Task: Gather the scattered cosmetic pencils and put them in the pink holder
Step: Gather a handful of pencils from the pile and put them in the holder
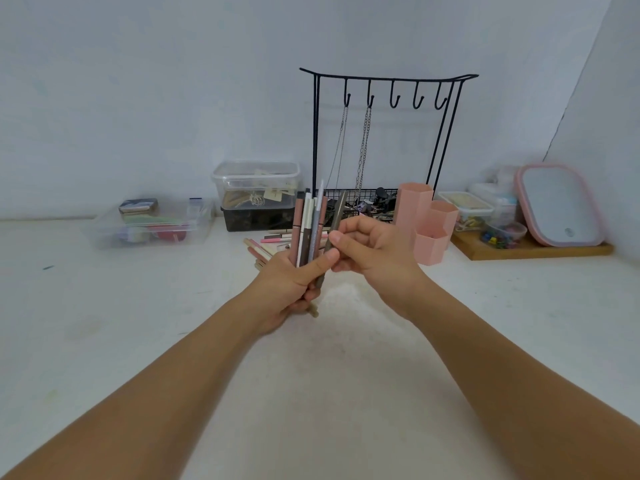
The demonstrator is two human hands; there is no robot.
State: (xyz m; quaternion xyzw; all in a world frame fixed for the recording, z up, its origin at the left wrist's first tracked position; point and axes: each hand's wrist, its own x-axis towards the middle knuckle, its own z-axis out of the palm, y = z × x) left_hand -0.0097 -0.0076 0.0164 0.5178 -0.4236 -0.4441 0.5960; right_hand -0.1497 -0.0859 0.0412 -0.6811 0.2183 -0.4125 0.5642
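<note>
My left hand (291, 289) grips an upright bundle of cosmetic pencils (309, 230) above the white table, thumb pressed across them. My right hand (370, 251) pinches a grey-brown pencil (337, 216) at the bundle's right side, its lower end reaching down among the left hand's fingers. Several more pencils (273, 242) lie scattered on the table just behind the left hand. The pink holder (427, 223), three hexagonal cups of different heights, stands to the right of my right hand, a short way behind it.
A black jewellery rack (384, 133) with hanging chains stands behind the hands. Stacked plastic boxes (256, 195) sit left of it, a clear tray (149, 223) farther left. A wooden board (533, 249) with small containers and a pink-rimmed mirror (559, 206) is at right.
</note>
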